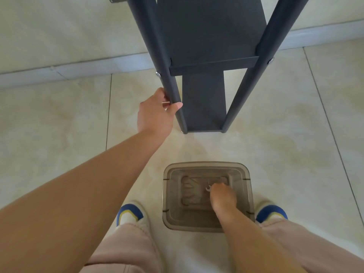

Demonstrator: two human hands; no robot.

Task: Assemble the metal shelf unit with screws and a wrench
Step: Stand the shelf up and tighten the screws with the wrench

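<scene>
Dark metal shelf unit (208, 46) upright on tiled floor (285, 134) near the wall skirting, two shelves visible, silver bolt heads (158, 74) on the front posts at upper-shelf level. Left hand (157, 113) wrapped round front-left post (173, 91), thumb across the front, with a thin pale piece, maybe a screw, sticking out between the fingers, too small to confirm. Right hand (221, 198) down inside translucent grey bin (246, 186) on the floor between two blue-and-white shoes (131, 213), fingertips at small silver wrench (208, 188) on the bin bottom; grasped or just touched, cannot tell.
</scene>
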